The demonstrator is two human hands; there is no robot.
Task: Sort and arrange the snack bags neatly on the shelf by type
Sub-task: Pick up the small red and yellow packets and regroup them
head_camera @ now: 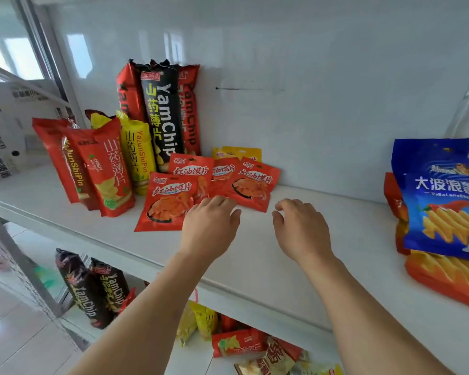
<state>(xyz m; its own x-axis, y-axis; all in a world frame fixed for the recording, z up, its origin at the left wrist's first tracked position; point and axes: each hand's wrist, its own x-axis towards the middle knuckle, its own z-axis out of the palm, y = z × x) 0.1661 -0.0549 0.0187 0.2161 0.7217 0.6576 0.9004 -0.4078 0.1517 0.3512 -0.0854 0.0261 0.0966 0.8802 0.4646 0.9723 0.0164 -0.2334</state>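
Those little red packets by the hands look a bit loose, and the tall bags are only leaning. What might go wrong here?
The small red packets overlap in a loose pile, so a nudge from the left hand, which touches one, may scatter them. The tall black bag stands close behind; a bump might tip it. The right hand hovers open, holding nothing. The blue bag sits high on a stack and could slide.

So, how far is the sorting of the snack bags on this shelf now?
Partly done. The tall yam chip bags stand grouped at the back left, and the big blue wavy chip bag leans on the right. In hand: the left hand touches the flat red pouches, which overlap loosely; the right hand hovers, holding nothing. Left: straightening these pouches and the mixed bags on the lower shelf.
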